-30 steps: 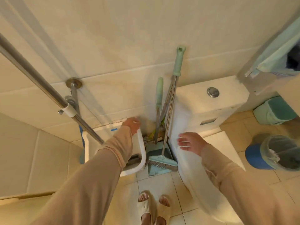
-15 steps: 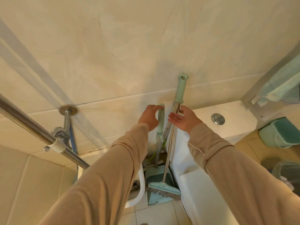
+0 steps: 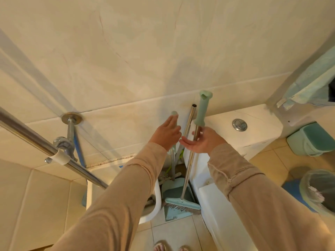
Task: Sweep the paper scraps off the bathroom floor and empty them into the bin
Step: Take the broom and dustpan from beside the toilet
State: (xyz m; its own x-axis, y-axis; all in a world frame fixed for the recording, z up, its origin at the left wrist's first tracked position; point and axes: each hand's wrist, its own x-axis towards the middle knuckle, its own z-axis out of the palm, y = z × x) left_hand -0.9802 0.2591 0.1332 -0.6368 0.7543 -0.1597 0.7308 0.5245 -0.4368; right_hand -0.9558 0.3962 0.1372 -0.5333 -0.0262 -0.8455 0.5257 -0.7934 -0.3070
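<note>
A broom with a pale green grip (image 3: 202,109) and steel shaft stands between the wall and the toilet, its green head (image 3: 183,204) on the floor. The green dustpan (image 3: 173,193) stands behind the head, and the tip of its long handle's green grip (image 3: 174,113) shows above my fingers. My left hand (image 3: 166,134) is wrapped around that dustpan grip. My right hand (image 3: 204,141) is at the broom shaft just below the grip, palm up, fingers spread, the shaft lying between thumb and palm. The bin (image 3: 317,193), lined with a clear bag, stands low on the right.
A bare steel tube (image 3: 192,115) leans between the two handles. The white cistern (image 3: 253,134) and toilet fill the right. A steel rail (image 3: 36,142) crosses the left. A white-rimmed object (image 3: 157,201) stands left of the dustpan. A small green bin (image 3: 311,142) sits far right.
Both hands rose from low beside the toilet to the handles. The left hand stays on the dustpan grip. The right hand has come under the broom grip, against the shaft.
</note>
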